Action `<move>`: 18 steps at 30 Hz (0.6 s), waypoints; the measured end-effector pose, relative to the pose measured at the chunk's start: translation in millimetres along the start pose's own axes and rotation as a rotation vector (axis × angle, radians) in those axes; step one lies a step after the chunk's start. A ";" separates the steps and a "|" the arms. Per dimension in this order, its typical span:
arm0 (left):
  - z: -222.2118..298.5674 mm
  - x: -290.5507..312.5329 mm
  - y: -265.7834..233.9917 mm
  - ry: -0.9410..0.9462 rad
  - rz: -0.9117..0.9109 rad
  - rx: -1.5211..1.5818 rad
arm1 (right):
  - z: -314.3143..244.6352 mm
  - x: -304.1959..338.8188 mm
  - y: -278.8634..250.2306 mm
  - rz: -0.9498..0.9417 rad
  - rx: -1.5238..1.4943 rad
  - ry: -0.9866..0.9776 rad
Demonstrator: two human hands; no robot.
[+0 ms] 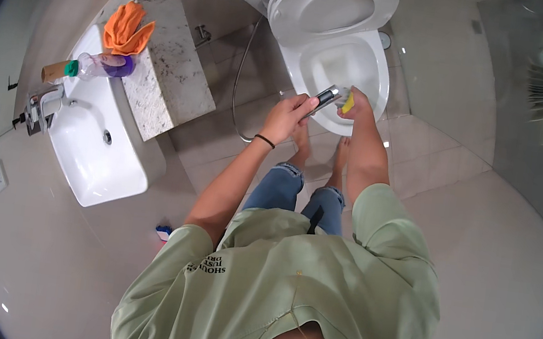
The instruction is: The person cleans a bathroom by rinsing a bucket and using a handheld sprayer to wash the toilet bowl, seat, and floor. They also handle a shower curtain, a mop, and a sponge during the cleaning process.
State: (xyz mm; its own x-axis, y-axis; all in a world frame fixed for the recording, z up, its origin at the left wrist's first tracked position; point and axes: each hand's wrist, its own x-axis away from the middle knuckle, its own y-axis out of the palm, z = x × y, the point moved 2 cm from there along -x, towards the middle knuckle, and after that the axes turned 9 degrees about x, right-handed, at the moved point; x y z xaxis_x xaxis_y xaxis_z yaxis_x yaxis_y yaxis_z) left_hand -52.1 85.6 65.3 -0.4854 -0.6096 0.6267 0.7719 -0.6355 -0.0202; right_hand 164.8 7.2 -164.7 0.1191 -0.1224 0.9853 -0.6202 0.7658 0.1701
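Observation:
Over the front of the white toilet bowl, my two hands work close together. My left hand, with a dark band on its wrist, is closed round a slim dark cylinder with a silver end; its exact kind is unclear. My right hand is closed on a small yellow and pale grey piece, which might be a sponge. The cylinder's silver end points at that piece, and I cannot tell whether they touch. The toilet's seat and lid stand raised.
To the left are a white sink with a chrome faucet and a stone counter bearing an orange cloth. A clear bottle with purple liquid lies at the sink's edge. A flexible hose hangs beside the toilet.

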 end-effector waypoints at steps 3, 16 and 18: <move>-13.6 -6.9 -4.0 0.015 -0.024 0.043 | 1.0 7.0 5.7 0.061 -0.028 0.038; 5.4 -2.4 24.9 0.051 -0.070 0.053 | 5.2 -79.5 -37.0 -0.037 -0.297 -0.327; 8.8 -4.5 28.9 0.047 -0.092 0.005 | 6.1 -87.5 -48.7 -0.036 -0.439 -0.385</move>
State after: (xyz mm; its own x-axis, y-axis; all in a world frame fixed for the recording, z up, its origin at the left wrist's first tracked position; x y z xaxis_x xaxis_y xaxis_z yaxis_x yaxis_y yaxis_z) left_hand -23.9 74.2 68.8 -0.5731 -0.5704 0.5885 0.7249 -0.6877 0.0394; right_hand 179.9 -23.2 -259.1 -0.2074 -0.3107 0.9276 -0.2319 0.9368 0.2619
